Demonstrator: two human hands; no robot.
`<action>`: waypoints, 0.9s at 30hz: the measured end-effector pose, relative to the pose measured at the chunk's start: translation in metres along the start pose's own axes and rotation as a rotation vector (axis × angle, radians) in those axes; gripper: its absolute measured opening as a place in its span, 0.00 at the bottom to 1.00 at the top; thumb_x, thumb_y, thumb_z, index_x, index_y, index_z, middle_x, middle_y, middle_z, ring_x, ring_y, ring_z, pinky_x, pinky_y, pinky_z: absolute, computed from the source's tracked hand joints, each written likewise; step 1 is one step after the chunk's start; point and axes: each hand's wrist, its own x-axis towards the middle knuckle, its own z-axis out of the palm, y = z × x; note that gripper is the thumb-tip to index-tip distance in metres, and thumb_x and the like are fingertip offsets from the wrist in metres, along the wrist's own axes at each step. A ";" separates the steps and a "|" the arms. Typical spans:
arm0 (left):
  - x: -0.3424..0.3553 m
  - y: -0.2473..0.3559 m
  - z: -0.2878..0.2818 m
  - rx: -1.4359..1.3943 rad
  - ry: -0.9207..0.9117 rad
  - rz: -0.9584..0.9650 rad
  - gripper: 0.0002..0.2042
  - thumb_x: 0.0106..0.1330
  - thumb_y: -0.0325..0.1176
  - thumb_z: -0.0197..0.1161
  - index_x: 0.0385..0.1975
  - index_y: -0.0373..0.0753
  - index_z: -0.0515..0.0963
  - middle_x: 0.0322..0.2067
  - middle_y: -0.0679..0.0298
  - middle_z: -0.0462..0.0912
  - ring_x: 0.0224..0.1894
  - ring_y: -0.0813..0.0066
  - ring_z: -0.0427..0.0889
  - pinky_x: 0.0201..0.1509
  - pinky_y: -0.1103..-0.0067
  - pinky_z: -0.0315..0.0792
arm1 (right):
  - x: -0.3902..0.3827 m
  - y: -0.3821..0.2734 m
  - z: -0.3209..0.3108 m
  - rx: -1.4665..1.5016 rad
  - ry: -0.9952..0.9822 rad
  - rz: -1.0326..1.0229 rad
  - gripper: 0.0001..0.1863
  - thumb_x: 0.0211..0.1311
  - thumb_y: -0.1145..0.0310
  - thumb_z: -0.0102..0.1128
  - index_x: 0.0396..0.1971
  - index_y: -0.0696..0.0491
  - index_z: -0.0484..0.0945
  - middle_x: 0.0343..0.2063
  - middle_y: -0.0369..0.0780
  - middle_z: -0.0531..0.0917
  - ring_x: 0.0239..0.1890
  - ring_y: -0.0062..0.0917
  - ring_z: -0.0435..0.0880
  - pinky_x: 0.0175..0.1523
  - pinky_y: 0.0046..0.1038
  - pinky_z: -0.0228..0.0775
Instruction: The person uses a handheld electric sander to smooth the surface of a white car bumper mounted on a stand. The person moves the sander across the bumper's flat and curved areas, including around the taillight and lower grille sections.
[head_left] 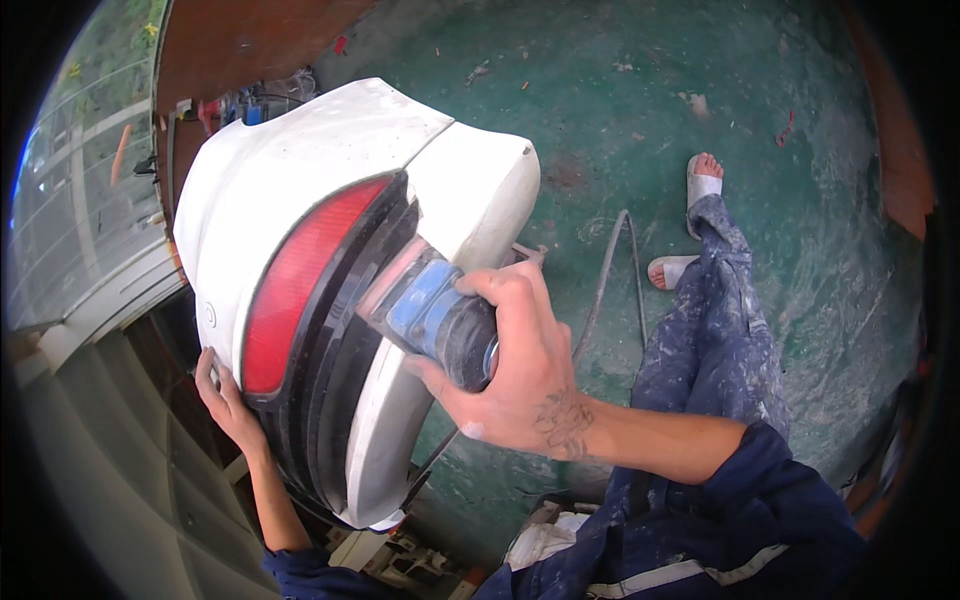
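A white bumper-like panel with a long red light or reflector and black trim stands tilted on my left. My right hand is wrapped round a blue and black power sander. The sander's pad end lies against or very close to the panel's black trim and white lower edge; exact contact cannot be made out. On the panel's left side, below the red piece, rests my left hand, fingers stretched out along the white surface and holding nothing.
Scuffed green floor spreads beyond the panel, with small scraps on it. A grey hose loops up beside the sander. Legs in dusty dark-blue trousers extend at right. A window is at far left.
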 end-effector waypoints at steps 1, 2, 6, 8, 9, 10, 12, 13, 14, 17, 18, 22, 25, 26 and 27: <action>0.000 0.002 0.000 -0.007 0.002 -0.006 0.23 0.84 0.41 0.52 0.68 0.31 0.75 0.69 0.50 0.75 0.71 0.57 0.72 0.75 0.65 0.63 | -0.009 -0.001 0.005 0.012 -0.008 -0.060 0.38 0.51 0.68 0.84 0.59 0.58 0.69 0.45 0.48 0.73 0.39 0.41 0.87 0.34 0.37 0.82; -0.001 0.002 0.000 -0.008 0.004 -0.005 0.22 0.84 0.41 0.52 0.68 0.31 0.75 0.69 0.50 0.75 0.71 0.57 0.72 0.75 0.65 0.63 | -0.015 -0.003 0.010 0.025 -0.019 -0.120 0.39 0.49 0.68 0.85 0.59 0.58 0.69 0.44 0.47 0.73 0.37 0.40 0.87 0.29 0.35 0.82; -0.003 0.003 -0.001 0.002 0.008 -0.007 0.22 0.84 0.40 0.53 0.68 0.32 0.75 0.69 0.50 0.75 0.71 0.57 0.72 0.75 0.65 0.63 | -0.005 0.018 0.001 -0.072 0.069 -0.101 0.38 0.50 0.67 0.84 0.58 0.58 0.70 0.46 0.47 0.74 0.39 0.43 0.87 0.32 0.39 0.82; -0.002 0.003 0.000 0.008 0.005 -0.003 0.22 0.84 0.40 0.53 0.68 0.32 0.75 0.69 0.50 0.75 0.71 0.57 0.72 0.75 0.65 0.63 | 0.018 0.034 -0.011 -0.113 0.105 0.093 0.36 0.52 0.65 0.83 0.56 0.58 0.70 0.48 0.49 0.76 0.47 0.47 0.85 0.46 0.44 0.82; -0.001 0.002 -0.001 0.009 0.004 0.001 0.22 0.84 0.40 0.53 0.68 0.32 0.75 0.69 0.50 0.75 0.71 0.57 0.73 0.75 0.65 0.63 | 0.031 0.045 -0.014 -0.090 0.156 0.130 0.34 0.54 0.64 0.81 0.55 0.58 0.70 0.49 0.51 0.77 0.48 0.49 0.85 0.51 0.47 0.80; -0.001 0.002 -0.003 0.010 0.004 0.006 0.22 0.84 0.40 0.53 0.68 0.32 0.75 0.69 0.50 0.76 0.71 0.57 0.73 0.75 0.65 0.63 | 0.044 0.054 -0.020 -0.064 0.151 0.199 0.33 0.55 0.64 0.80 0.55 0.58 0.70 0.49 0.51 0.77 0.48 0.50 0.85 0.52 0.47 0.79; -0.001 0.003 -0.001 0.006 0.004 0.002 0.22 0.84 0.40 0.53 0.68 0.32 0.75 0.68 0.50 0.76 0.71 0.57 0.73 0.75 0.65 0.64 | 0.051 0.058 -0.024 -0.049 0.144 0.289 0.33 0.56 0.62 0.79 0.55 0.57 0.70 0.50 0.52 0.78 0.49 0.52 0.84 0.53 0.48 0.78; 0.000 0.003 0.000 0.003 0.005 0.001 0.22 0.84 0.40 0.53 0.68 0.32 0.75 0.68 0.50 0.76 0.71 0.57 0.73 0.75 0.65 0.64 | 0.049 0.057 -0.024 -0.059 0.140 0.310 0.33 0.56 0.62 0.79 0.55 0.57 0.69 0.50 0.53 0.78 0.49 0.52 0.84 0.54 0.48 0.78; -0.001 0.001 -0.001 0.001 0.006 -0.002 0.22 0.84 0.40 0.53 0.68 0.32 0.75 0.68 0.50 0.76 0.71 0.57 0.73 0.75 0.65 0.64 | 0.047 0.055 -0.023 -0.068 0.137 0.330 0.33 0.56 0.61 0.79 0.56 0.57 0.69 0.51 0.53 0.78 0.49 0.52 0.84 0.55 0.48 0.77; 0.001 -0.004 -0.001 -0.003 0.006 0.002 0.22 0.84 0.40 0.52 0.68 0.31 0.74 0.68 0.51 0.76 0.71 0.57 0.73 0.75 0.65 0.63 | -0.004 0.047 -0.004 -0.021 0.120 0.168 0.38 0.52 0.65 0.83 0.57 0.57 0.67 0.50 0.53 0.77 0.50 0.50 0.82 0.53 0.46 0.78; 0.000 -0.004 -0.001 -0.002 0.005 0.003 0.22 0.84 0.39 0.52 0.68 0.31 0.74 0.68 0.51 0.76 0.71 0.57 0.72 0.76 0.65 0.63 | -0.027 0.040 0.005 0.027 0.082 0.099 0.39 0.50 0.66 0.84 0.58 0.58 0.67 0.50 0.53 0.77 0.50 0.49 0.82 0.52 0.46 0.78; -0.002 -0.002 0.001 -0.007 0.005 0.014 0.22 0.85 0.39 0.51 0.68 0.29 0.73 0.68 0.50 0.75 0.72 0.57 0.72 0.77 0.66 0.61 | -0.093 0.036 0.036 0.145 -0.015 -0.095 0.45 0.45 0.70 0.89 0.59 0.58 0.65 0.50 0.54 0.76 0.48 0.46 0.81 0.50 0.43 0.78; -0.005 -0.007 -0.001 -0.031 -0.001 0.017 0.22 0.85 0.38 0.51 0.68 0.27 0.73 0.68 0.50 0.75 0.72 0.57 0.72 0.78 0.66 0.59 | -0.081 0.066 0.031 0.115 0.070 -0.087 0.42 0.49 0.68 0.87 0.59 0.56 0.66 0.50 0.51 0.76 0.46 0.44 0.85 0.47 0.41 0.83; -0.006 -0.007 0.000 -0.027 0.008 0.023 0.23 0.85 0.40 0.50 0.68 0.27 0.73 0.67 0.50 0.76 0.71 0.58 0.72 0.77 0.67 0.60 | -0.067 0.080 0.024 0.080 0.133 -0.040 0.41 0.50 0.68 0.87 0.59 0.57 0.66 0.50 0.50 0.76 0.46 0.43 0.84 0.48 0.40 0.81; -0.006 -0.004 0.001 -0.026 0.014 0.032 0.24 0.85 0.42 0.50 0.67 0.27 0.73 0.67 0.51 0.77 0.70 0.59 0.73 0.77 0.67 0.60 | -0.050 0.093 0.016 0.043 0.200 0.007 0.41 0.50 0.68 0.87 0.58 0.57 0.66 0.50 0.50 0.77 0.47 0.41 0.84 0.50 0.40 0.80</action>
